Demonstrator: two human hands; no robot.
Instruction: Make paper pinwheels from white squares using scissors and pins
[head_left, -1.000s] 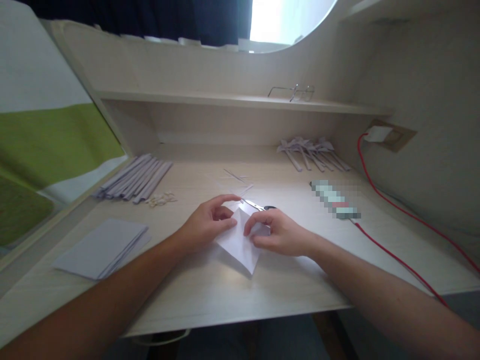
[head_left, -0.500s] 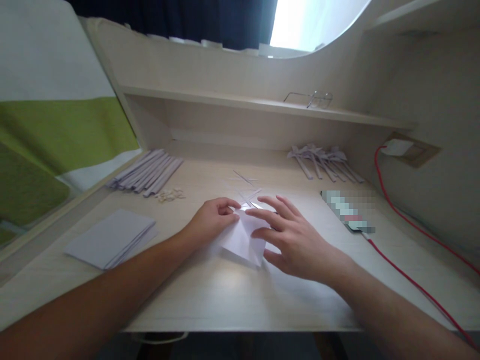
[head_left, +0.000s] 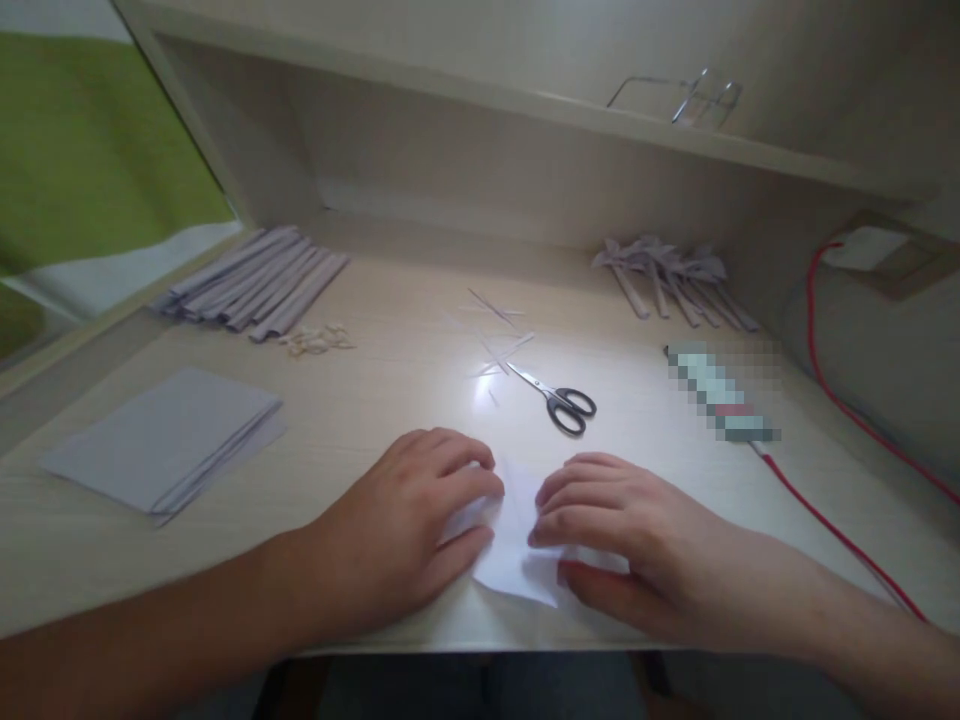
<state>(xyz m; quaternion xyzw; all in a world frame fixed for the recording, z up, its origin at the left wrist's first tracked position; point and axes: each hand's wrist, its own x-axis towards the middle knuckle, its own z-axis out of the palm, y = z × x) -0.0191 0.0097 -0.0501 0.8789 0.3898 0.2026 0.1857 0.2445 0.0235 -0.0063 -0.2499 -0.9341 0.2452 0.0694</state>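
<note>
- The left hand (head_left: 409, 530) lies palm-down with its fingers spread flat on the left part of a folded white paper sheet (head_left: 517, 545), pressing it onto the pale wooden bench (head_left: 375, 390) near the front edge.
- The right hand (head_left: 637, 545) lies flat the same way on the sheet's right part — fingertips of both hands nearly meet over the middle, and neither grips anything.
- Just beyond the hands, small steel scissors with dark handles (head_left: 559, 398) lie shut on the bench, with thin paper slivers (head_left: 499, 345) beside the blades.
- Further left sits a stack of flat white paper sheets (head_left: 161, 440); behind it, a row of rolled paper sticks (head_left: 251, 285) and a few small pale scraps (head_left: 315, 341).
- At the back right lies a bunch of folded paper pieces on sticks (head_left: 671, 280) — a red cable (head_left: 832, 530) runs along the right side.
- Wire-framed glasses (head_left: 686, 95) rest on the shelf above.
</note>
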